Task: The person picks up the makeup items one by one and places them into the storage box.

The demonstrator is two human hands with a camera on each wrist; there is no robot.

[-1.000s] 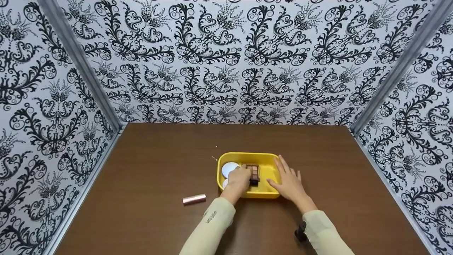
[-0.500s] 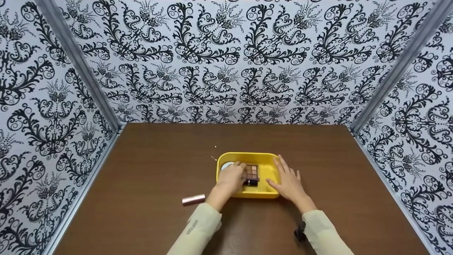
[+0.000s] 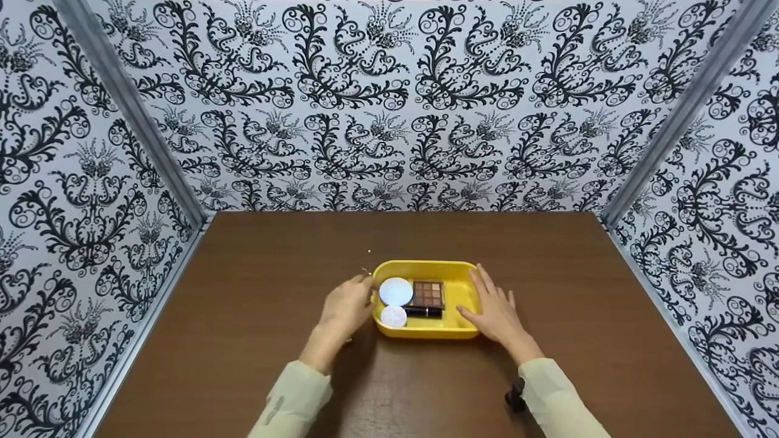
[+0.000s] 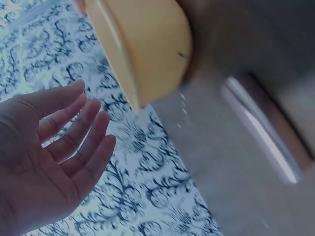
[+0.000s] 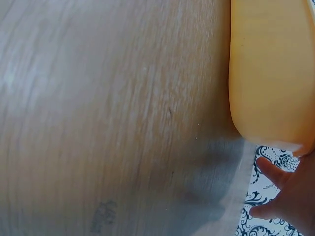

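My left hand (image 3: 348, 306) hovers just left of a yellow tray (image 3: 426, 333), holding nothing, its fingers loosely bent in the left wrist view. A shiny pink metallic tube (image 4: 266, 130) lies on the table below it; in the head view that hand and wrist cover most of it. My right hand (image 3: 496, 310) rests on the tray's right rim with fingers spread. Inside the tray, toward the left, are a larger white round case (image 3: 395, 291), a smaller glittery round case (image 3: 394, 316), an eyeshadow palette (image 3: 428, 293) and a black tube (image 3: 425, 312).
The brown table (image 3: 274, 255) extends around the tray. Patterned black-and-white walls (image 3: 389, 121) enclose its back and sides, with grey posts at the corners. A small dark object (image 3: 516, 395) shows beside the right sleeve.
My left hand has drawn out of the tray and moved left, uncovering the round cases, palette and black tube. It now covers the pink tube's spot. The right hand stays put.
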